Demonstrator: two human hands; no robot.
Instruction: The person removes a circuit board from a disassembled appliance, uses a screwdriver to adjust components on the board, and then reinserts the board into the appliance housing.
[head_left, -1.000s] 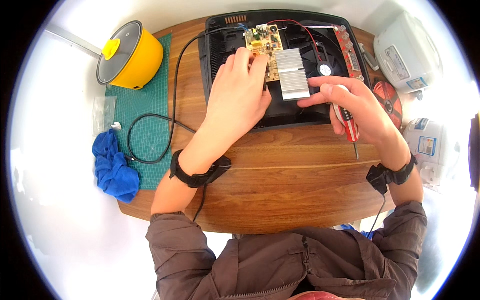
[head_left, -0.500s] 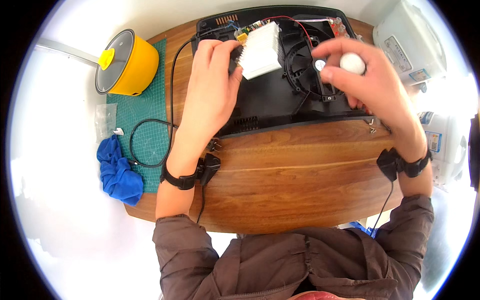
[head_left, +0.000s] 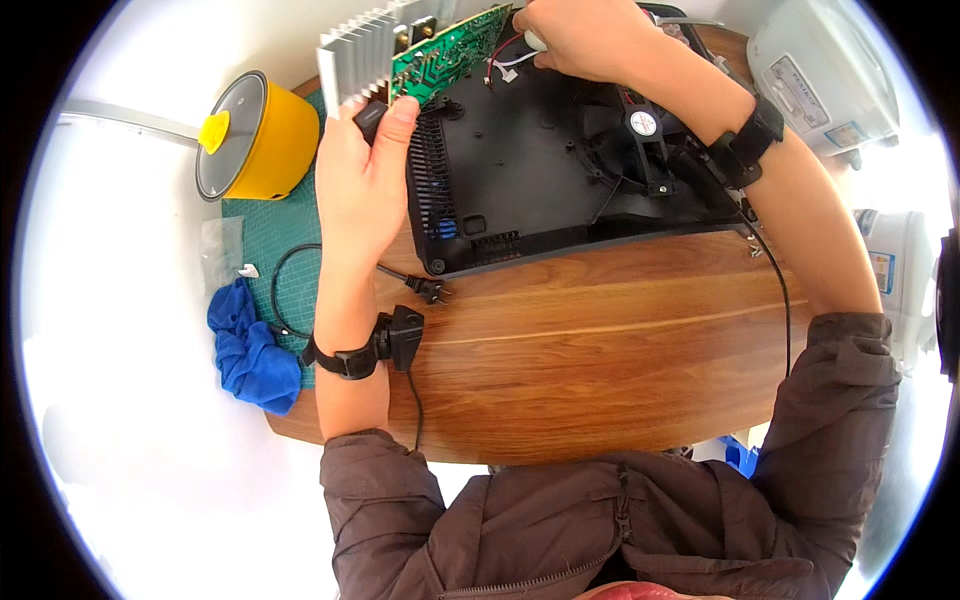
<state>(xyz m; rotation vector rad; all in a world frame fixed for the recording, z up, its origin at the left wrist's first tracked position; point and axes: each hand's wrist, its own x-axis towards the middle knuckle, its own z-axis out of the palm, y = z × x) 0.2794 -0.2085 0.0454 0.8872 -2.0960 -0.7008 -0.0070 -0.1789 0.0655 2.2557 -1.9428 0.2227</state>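
Observation:
My left hand (head_left: pixel 362 190) grips the near end of a green circuit board (head_left: pixel 440 62), thumb on the board and fingers behind. The board is tipped up on edge, its soldered side toward me. A finned silver heat sink (head_left: pixel 352 62) is attached on its left. At the board's far right end, my right hand (head_left: pixel 590 38) is closed on a white rounded object (head_left: pixel 535 41), mostly hidden by the fingers. Red and white wires hang near that end, with a small white connector (head_left: pixel 508 75). Below lies a black plastic housing (head_left: pixel 520 180) with a round fan (head_left: pixel 612 140).
A yellow pot (head_left: pixel 275 140) with a lid stands on a green cutting mat (head_left: pixel 262 225) at left. A blue cloth (head_left: pixel 250 350) and a black power plug (head_left: pixel 428 290) lie nearer. Small screws (head_left: pixel 754 248) rest right of the housing. White containers (head_left: pixel 820 75) stand at right.
The circuit board has been lifted out to the left and turned up, showing its green side. My right hand has moved from above the fan to the board's far end.

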